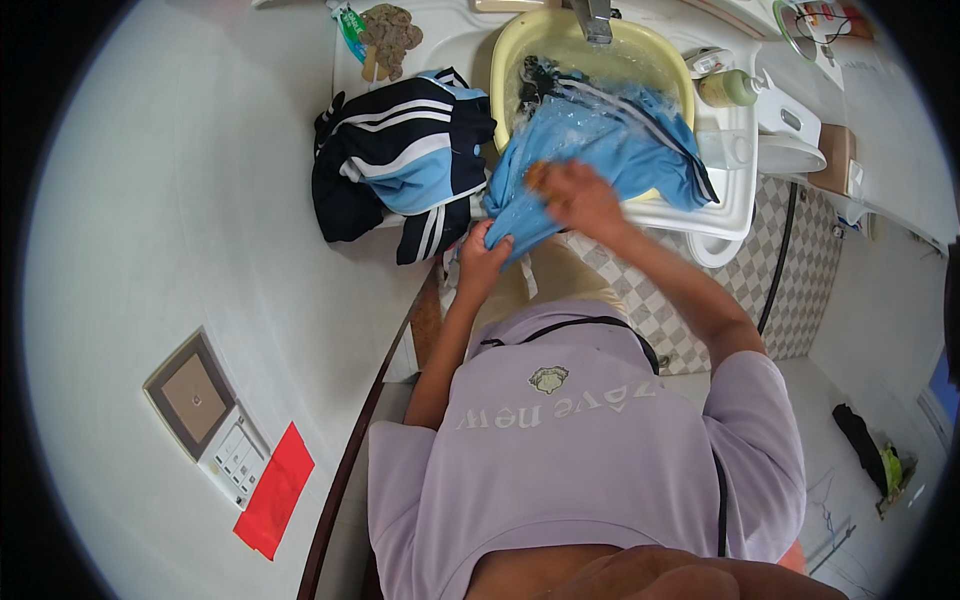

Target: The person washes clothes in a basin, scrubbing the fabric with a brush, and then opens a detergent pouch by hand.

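Note:
A wet light-blue garment (570, 142) with dark and white stripes hangs over the front rim of a yellow plastic basin (504, 45). Part of it lies in the sudsy water (622, 69). My left hand (481, 259) pinches the garment's near end between thumb and fingers. Over the stretched cloth, my right hand (581, 196) is blurred and grips a small orange-brown object (536, 176); its exact kind cannot be made out. Left of the basin, a bundled navy, white and light-blue garment (405, 150) rests on the white washbasin (442, 56), some of it draped over the front edge.
A metal faucet (594, 22) reaches over the basin. At right stand a green pump bottle (727, 88) and a clear plastic container (724, 148). A brown clump (391, 36) and a printed packet (349, 30) lie at back left. A wall switch panel (240, 454) is at lower left.

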Motion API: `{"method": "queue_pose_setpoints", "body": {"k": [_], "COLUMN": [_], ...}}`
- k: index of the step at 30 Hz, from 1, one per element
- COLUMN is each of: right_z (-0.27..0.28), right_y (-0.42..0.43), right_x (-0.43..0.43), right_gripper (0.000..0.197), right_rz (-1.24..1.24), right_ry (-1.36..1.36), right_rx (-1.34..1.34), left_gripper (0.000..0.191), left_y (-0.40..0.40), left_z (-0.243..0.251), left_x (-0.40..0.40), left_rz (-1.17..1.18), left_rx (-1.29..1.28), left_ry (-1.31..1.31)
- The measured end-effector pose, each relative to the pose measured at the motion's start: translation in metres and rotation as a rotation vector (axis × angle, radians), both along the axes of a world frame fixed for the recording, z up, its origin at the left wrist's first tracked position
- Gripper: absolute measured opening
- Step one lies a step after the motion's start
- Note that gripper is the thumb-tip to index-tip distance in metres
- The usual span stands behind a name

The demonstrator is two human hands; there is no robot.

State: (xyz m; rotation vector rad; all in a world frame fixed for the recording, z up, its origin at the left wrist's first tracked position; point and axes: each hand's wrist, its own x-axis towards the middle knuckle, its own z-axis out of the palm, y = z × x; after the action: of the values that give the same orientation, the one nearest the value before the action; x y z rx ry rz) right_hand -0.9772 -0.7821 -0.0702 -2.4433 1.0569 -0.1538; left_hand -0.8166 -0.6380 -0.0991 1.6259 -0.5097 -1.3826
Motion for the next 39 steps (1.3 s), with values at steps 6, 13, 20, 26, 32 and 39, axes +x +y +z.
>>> {"method": "queue_pose_setpoints", "body": {"k": [6, 13, 20, 26, 32, 39], "right_z": [-0.010, 0.000, -0.003, 0.020, -0.017, -0.010], "right_y": [-0.066, 0.046, -0.046, 0.044, -0.046, 0.022], "right_x": [-0.043, 0.005, -0.027, 0.026, -0.039, 0.018], "right_gripper": [0.040, 0.042, 0.042, 0.041, 0.037, 0.041], "right_rz": [-0.330, -0.081, -0.451, -0.061, -0.453, -0.056], "right_ry": [0.213, -0.172, 0.237, -0.215, 0.229, -0.302], "right_rx": [-0.043, -0.069, -0.016, 0.138, -0.047, -0.021], "left_gripper": [0.037, 0.036, 0.042, 0.044, 0.041, 0.028], "left_y": [-0.015, -0.006, -0.008, -0.001, -0.005, -0.003], "left_z": [0.005, 0.007, 0.008, -0.002, 0.004, 0.028], "left_x": [-0.006, 0.009, 0.003, 0.017, 0.004, 0.016], "left_rz": [-0.049, 0.240, 0.285, 0.333, 0.374, 0.186], "left_rx": [-0.042, -0.044, -0.002, -0.079, 0.010, -0.018], "left_ry": [-0.066, 0.474, 0.591, 0.737, 0.706, 0.176]}}
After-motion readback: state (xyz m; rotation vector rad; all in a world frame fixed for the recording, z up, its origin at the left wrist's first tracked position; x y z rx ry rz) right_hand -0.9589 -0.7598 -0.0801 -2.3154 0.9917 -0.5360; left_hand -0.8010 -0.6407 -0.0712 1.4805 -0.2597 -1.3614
